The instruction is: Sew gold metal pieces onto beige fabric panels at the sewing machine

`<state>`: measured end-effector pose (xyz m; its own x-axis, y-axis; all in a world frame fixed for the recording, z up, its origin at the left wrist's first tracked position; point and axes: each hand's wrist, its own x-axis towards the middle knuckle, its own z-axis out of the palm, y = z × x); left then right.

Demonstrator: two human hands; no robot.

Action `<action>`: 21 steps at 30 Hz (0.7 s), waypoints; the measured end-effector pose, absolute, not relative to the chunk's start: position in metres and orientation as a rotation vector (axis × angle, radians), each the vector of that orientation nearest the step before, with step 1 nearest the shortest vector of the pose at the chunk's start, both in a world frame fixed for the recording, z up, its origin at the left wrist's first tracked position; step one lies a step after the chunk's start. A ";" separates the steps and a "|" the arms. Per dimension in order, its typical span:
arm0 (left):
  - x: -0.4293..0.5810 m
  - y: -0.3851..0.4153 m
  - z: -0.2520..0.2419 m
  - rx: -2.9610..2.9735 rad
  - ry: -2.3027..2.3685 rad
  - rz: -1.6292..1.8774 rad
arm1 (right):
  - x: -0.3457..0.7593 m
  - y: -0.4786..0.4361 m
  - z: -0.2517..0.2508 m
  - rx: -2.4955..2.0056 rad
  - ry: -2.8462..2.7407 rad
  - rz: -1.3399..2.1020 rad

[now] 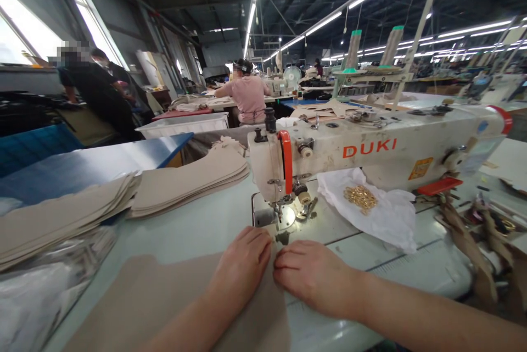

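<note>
My left hand [242,267] lies flat on a tan fabric piece [144,297] spread on the pale table, fingers pointing at the needle. My right hand [315,275] rests beside it, fingertips pinching the fabric's edge just in front of the presser foot [284,219]. The white DUKI sewing machine [370,149] stands right behind both hands, its lamp lighting the needle plate. The fabric's leading edge reaches under the foot; the needle itself is too small to see clearly.
Two stacks of cut tan pieces [189,182] lie at the left. A white cloth holding small gold metal parts [361,197] sits right of the needle. Brown straps [465,242] hang at the far right. Other people [247,96] work at tables behind.
</note>
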<state>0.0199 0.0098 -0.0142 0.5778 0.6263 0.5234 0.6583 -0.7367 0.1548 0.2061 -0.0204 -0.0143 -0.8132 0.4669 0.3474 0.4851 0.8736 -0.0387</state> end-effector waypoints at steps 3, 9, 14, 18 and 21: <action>0.020 0.010 -0.013 -2.744 -1.108 -0.872 | 0.206 -0.020 -0.016 -0.704 -2.686 -0.052; 0.020 0.010 -0.014 -2.753 -1.104 -0.869 | 0.206 -0.020 -0.019 -0.702 -2.668 -0.042; 0.021 0.012 -0.017 -2.726 -1.073 -0.893 | 0.206 -0.021 -0.018 -0.705 -2.674 -0.062; 0.021 0.011 -0.016 -2.721 -1.073 -0.855 | 0.204 -0.022 -0.016 -0.735 -2.685 -0.085; 0.021 0.009 -0.014 -2.747 -1.085 -0.810 | 0.203 -0.021 -0.012 -0.796 -2.692 -0.128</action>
<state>0.0206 0.0093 -0.0142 0.6096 0.6136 0.5018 0.6553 -0.7463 0.1165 0.2032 -0.0211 -0.0119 -0.7892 0.5133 0.3372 0.5430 0.8397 -0.0073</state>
